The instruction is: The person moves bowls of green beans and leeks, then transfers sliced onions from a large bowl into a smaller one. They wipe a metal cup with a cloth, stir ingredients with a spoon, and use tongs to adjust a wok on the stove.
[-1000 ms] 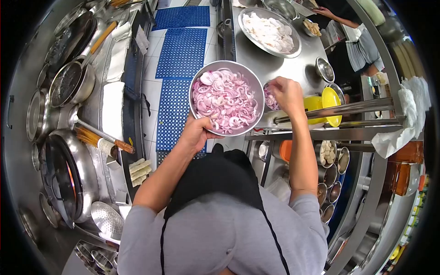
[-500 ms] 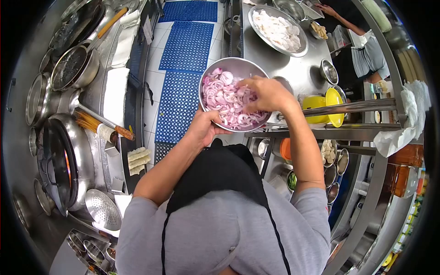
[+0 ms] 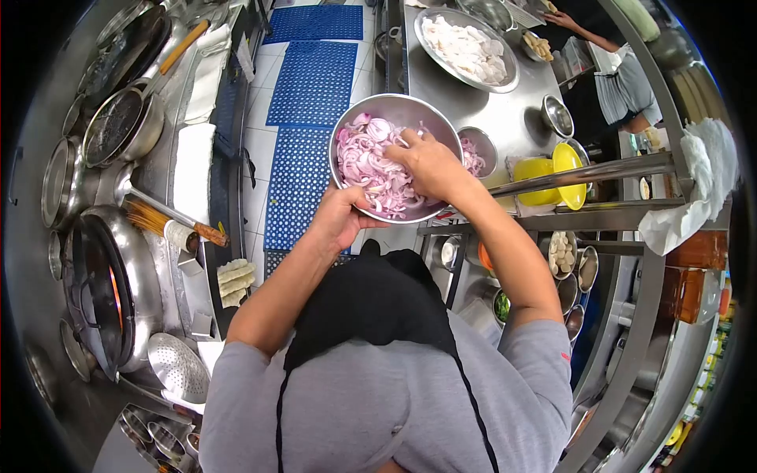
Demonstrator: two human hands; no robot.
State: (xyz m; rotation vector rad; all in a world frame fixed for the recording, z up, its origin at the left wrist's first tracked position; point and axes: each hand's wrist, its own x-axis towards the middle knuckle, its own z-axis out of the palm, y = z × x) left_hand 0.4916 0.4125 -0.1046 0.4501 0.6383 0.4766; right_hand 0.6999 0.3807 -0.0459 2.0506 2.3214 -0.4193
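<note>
My left hand (image 3: 341,219) grips the near left rim of a metal mixing bowl (image 3: 453,132), thumb over the edge and fingers beneath. Sliced red onions (image 3: 371,165) in purple-pink rings and strips fill much of the bowl, which is held up in front of my apron. Inside it, my right hand (image 3: 430,164) digs into the right part of the onions with curled fingers; the fingertips are partly hidden among the slices. Just right of the bowl, a smaller metal bowl (image 3: 492,150) on the counter also contains sliced onions.
A large bowl of pale pieces (image 3: 465,51) stands on the steel counter (image 3: 512,118), near a yellow container (image 3: 534,177). To my left are a wok (image 3: 98,292) with flame visible and a strainer (image 3: 180,366). Blue mats (image 3: 307,83) cover the floor. Another person's arm (image 3: 579,27) shows at upper right.
My right hand has moved left and deeper into the onions, its fingers more curled. The bowl has shifted slightly left in view, uncovering the onions in the smaller bowl.
</note>
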